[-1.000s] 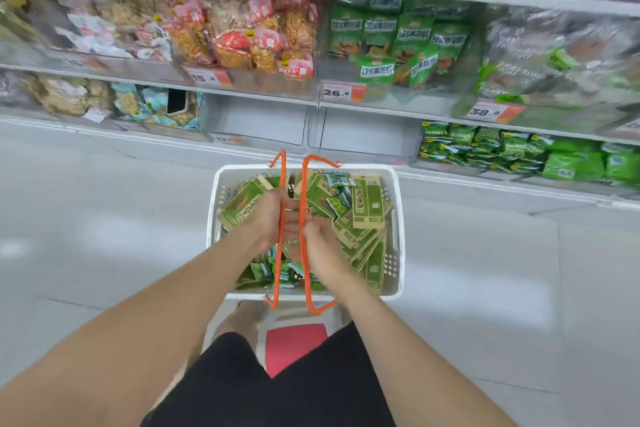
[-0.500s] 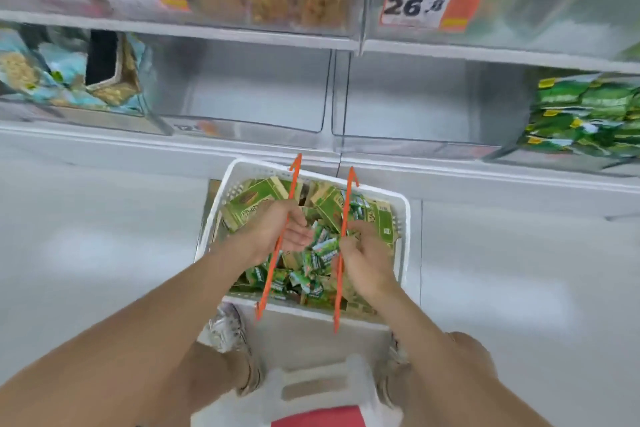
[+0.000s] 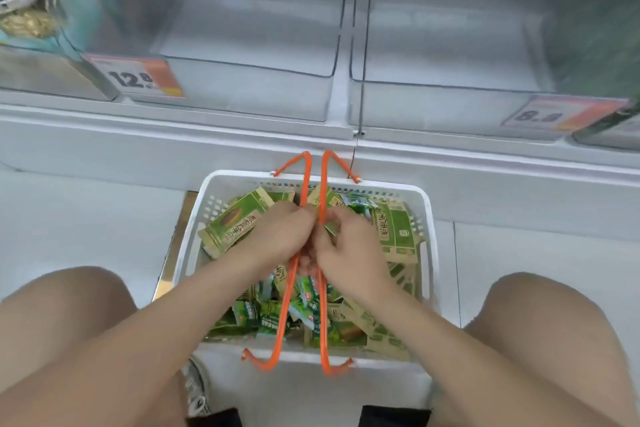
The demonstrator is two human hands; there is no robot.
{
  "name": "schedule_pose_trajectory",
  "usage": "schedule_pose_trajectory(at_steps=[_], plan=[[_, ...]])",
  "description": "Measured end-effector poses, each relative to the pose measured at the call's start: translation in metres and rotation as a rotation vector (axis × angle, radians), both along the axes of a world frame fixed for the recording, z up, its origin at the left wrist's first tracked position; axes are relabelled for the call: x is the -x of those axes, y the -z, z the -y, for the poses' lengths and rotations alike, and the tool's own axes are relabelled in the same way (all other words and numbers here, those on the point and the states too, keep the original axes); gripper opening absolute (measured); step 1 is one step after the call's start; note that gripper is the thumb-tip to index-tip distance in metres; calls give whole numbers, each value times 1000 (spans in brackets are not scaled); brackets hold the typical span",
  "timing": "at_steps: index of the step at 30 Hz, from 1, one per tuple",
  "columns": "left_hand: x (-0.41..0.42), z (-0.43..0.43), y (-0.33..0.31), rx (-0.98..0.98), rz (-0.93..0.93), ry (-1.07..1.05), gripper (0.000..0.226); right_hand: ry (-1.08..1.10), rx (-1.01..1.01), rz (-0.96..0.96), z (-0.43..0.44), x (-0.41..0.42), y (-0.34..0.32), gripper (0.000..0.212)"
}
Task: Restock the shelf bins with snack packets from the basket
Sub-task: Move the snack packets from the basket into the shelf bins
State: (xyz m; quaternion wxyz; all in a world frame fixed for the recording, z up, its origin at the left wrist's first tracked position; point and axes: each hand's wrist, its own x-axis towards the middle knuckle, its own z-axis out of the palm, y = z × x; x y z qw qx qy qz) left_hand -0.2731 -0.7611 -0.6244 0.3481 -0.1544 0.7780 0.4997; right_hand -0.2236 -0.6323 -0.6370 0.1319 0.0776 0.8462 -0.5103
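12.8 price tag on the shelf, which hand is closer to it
Left. The left hand is over the basket, below and right of the 12.8 price tag; the right hand sits beside the left one, further right.

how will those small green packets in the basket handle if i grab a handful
Probably light and floppy: the small green packets lie bent and jumbled in the white basket. Their glossy film looks slippery, so a loose handful may spill some.
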Motion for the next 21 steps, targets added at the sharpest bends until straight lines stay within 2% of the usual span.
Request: schedule_pose_trajectory(at_steps=[3,9,13,15,16,17,19,20,21], plan=[[7,-5,10,119,-115,56,38,13,-60,-94,4,2,14,10],[-5,0,4,144,-168,127,29,4,-124,-142,4,-13,14,12],[-18,3,0,336,-388,269,23,-43,-236,-131,-6,-19,1,22],[-24,6,-2,414,-561,318,64,-41,-360,-166,-15,-22,-9,19],[-28,12,-2,454,-623,348,77,-42,-464,-176,-20,-24,-13,17],[-30,19,-3,535,-670,384,77,-47,-585,-176,-26,-27,-16,27],[-32,38,-5,849,-689,454,57,-74,-836,-162,-38,-34,-22,68],[-32,46,-6,1035,-648,478,49,-91,-950,-141,-42,-36,-22,80],[-31,53,-6,1200,-584,510,46,-101,-1044,-91,-47,-38,-22,81]])
